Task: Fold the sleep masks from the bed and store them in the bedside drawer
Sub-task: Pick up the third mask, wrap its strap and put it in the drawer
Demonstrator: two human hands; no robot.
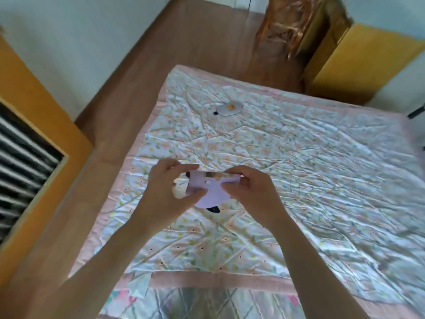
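A pale lilac sleep mask [212,192] with a small printed picture and a black strap hanging below is held above the bed [299,171]. My left hand [169,187] pinches its left side and my right hand [250,192] grips its right side; the mask looks folded over at the top. A second sleep mask [228,108], grey-lilac with an orange spot and a black strap end, lies flat on the floral quilt near the far left corner of the bed.
Brown wooden floor [128,93] runs along the bed's left and far sides. An orange-framed cabinet with dark slats [27,143] stands at the left. A yellow wooden piece [358,63] and a brown curtain [285,26] are at the far right.
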